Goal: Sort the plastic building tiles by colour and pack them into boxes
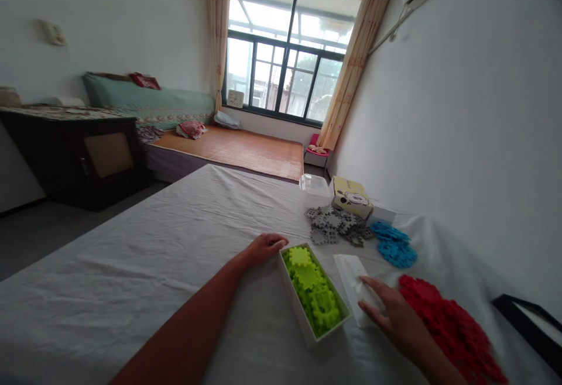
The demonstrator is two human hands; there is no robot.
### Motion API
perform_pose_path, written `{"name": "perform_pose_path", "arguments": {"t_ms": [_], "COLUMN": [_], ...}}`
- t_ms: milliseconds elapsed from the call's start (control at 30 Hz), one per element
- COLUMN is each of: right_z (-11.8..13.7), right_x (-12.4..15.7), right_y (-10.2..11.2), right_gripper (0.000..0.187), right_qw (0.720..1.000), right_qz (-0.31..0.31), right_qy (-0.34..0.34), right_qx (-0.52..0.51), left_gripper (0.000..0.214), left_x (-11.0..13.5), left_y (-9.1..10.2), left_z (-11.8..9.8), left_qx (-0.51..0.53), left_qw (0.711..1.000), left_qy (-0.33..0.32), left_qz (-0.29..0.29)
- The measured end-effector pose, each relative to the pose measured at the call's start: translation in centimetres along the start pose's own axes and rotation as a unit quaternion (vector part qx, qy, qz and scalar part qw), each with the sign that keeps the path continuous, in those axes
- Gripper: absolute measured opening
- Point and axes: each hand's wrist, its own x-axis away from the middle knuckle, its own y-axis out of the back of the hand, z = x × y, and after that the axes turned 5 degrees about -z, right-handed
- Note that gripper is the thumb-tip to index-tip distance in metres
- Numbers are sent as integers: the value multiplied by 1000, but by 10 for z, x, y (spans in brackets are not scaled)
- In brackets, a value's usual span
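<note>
A long white box (299, 309) lies on the sheet, filled with bright green gear-edged plastic pieces (305, 274). My left hand (263, 248) is at its far left corner, fingers curled and thumb against the rim. Right of the box is a white lid (349, 268), flat on the cloth. My right hand (386, 309) reaches over this lid with thumb and forefinger apart; whether the fingertips touch it is unclear. Red pieces (452, 326) form a heap just beyond the right hand, partly hidden by my forearm.
Grey gear pieces (336, 224) and blue pieces (393, 244) lie in piles farther back. Behind them stand a clear plastic container (314, 186) and a yellow carton (351, 195). A black-framed object (527, 326) is at right. The white sheet (175, 244) spreads left.
</note>
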Motion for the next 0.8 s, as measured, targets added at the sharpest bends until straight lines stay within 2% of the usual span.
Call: {"name": "perform_pose_path", "arguments": {"t_ms": [133, 200, 267, 400, 467, 633, 800], "right_z": [2, 20, 49, 112, 129, 128, 126], "right_x": [-6, -15, -25, -38, -40, -34, -29], "right_y": [6, 18, 30, 41, 38, 28, 25], "right_gripper": [42, 42, 41, 37, 36, 36, 37], "right_qw": [997, 993, 989, 986, 985, 989, 989], "right_qz": [-65, -104, -120, -53, -19, 16, 24], "right_qy": [-19, -31, -8, 116, 137, 126, 131], "right_qx": [-26, -50, -84, -110, -100, -78, -64], "left_gripper": [41, 41, 41, 42, 41, 38, 36], "left_x": [1, 2, 3, 4, 5, 4, 1], "left_y": [0, -1, -1, -1, 0, 1, -2], "left_z": [-1, -1, -1, -1, -2, -2, 3], "left_qx": [-9, -11, -10, 20, 32, 8, -11], "left_qw": [1000, 1000, 1000, 1000, 999, 1000, 1000], "left_qy": [-4, -4, -2, -12, -21, -25, -19], "left_qz": [-6, -8, -7, 8, 17, 11, 2]}}
